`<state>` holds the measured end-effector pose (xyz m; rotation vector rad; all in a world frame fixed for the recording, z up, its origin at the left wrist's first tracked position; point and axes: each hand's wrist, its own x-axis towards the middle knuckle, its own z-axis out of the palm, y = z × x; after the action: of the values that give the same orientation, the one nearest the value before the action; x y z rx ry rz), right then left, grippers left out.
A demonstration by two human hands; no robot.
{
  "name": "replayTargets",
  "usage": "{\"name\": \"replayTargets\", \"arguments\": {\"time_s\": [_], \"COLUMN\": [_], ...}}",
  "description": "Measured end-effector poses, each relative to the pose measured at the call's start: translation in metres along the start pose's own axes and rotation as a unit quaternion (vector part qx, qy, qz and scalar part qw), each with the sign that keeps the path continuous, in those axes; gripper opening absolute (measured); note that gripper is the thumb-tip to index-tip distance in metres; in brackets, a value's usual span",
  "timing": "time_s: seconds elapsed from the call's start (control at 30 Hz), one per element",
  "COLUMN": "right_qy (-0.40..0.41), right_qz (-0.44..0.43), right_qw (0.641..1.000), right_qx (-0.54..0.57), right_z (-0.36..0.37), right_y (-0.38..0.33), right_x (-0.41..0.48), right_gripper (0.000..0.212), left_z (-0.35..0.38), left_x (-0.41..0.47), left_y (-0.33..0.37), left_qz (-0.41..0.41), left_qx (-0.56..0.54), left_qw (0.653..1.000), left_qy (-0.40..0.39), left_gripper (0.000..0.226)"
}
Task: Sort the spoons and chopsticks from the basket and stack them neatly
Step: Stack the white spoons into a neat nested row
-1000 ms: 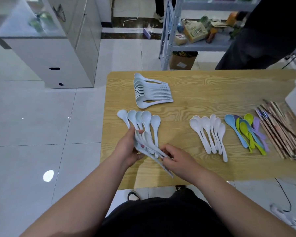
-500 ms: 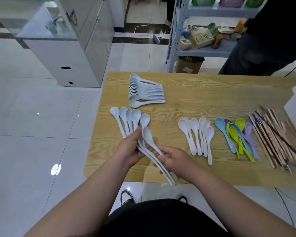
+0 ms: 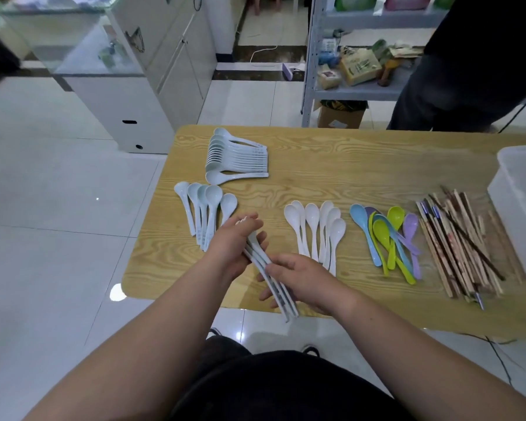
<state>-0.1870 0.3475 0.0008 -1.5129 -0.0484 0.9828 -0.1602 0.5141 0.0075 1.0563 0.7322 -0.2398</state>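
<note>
Both hands hold a nested bundle of pale blue spoons [image 3: 275, 284] above the table's near edge. My left hand [image 3: 234, 247] grips the bowl end, which it hides. My right hand [image 3: 298, 275] pinches the handles lower down. On the wooden table [image 3: 362, 165] lie a fan of pale blue spoons [image 3: 204, 208], a neat stack of the same spoons [image 3: 237, 159] further back, several white spoons [image 3: 319, 232], a pile of coloured spoons [image 3: 389, 238] and a heap of chopsticks [image 3: 459, 241] to the right.
A white plastic basket [image 3: 523, 208] stands at the table's right edge. A person in dark clothes [image 3: 474, 62] stands behind the table beside a metal shelf [image 3: 346, 71]. A white cabinet [image 3: 140, 86] is at the far left on the tiled floor.
The loose spoons in my hands have been drawn together into a tight bundle. My left hand has closed over their bowls, and my right hand has moved along the handles.
</note>
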Motion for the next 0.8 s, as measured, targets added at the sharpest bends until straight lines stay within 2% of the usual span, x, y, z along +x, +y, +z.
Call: {"name": "replayTargets", "arguments": {"time_s": [0.07,0.13,0.2,0.27,0.43,0.53,0.63,0.73,0.8], "right_qy": [-0.027,-0.074,-0.115,-0.118,-0.072,-0.054,-0.040,-0.025,-0.020], "right_qz": [0.066,0.122,0.132,0.124,0.085,0.068,0.071,0.051,0.041], "right_qw": [0.991,0.973,0.964,0.969,0.994,0.987,0.962,0.912,0.891], "right_qx": [0.114,0.180,0.201,0.178,-0.003,-0.138,-0.260,-0.406,-0.451], "right_z": [-0.001,-0.003,-0.004,-0.006,-0.004,0.004,0.014,0.028,0.038], "right_y": [0.001,0.002,0.001,-0.002,-0.021,-0.039,-0.060,-0.073,-0.076], "right_x": [-0.001,-0.001,0.002,0.011,0.034,0.047,0.063,0.079,0.091], "right_gripper": [0.040,0.052,0.051,0.045,0.039,0.032,0.027,0.028,0.024], "left_z": [0.001,-0.002,-0.007,-0.015,-0.051,-0.076,-0.100,-0.124,-0.138], "left_x": [-0.003,-0.004,-0.005,-0.006,0.003,0.011,0.020,0.029,0.034], "left_y": [0.001,0.002,0.003,0.005,0.028,0.042,0.052,0.062,0.068], "left_qz": [0.005,0.011,0.019,0.023,0.010,0.007,0.005,-0.001,0.006], "left_qx": [-0.048,-0.086,-0.110,-0.118,-0.054,0.024,0.100,0.186,0.220], "left_qw": [0.999,0.996,0.994,0.993,0.998,0.998,0.994,0.981,0.974], "left_qy": [0.007,0.004,-0.007,-0.017,-0.040,-0.050,-0.048,-0.053,-0.053], "left_gripper": [0.020,0.022,0.024,0.026,0.027,0.030,0.034,0.029,0.025]}}
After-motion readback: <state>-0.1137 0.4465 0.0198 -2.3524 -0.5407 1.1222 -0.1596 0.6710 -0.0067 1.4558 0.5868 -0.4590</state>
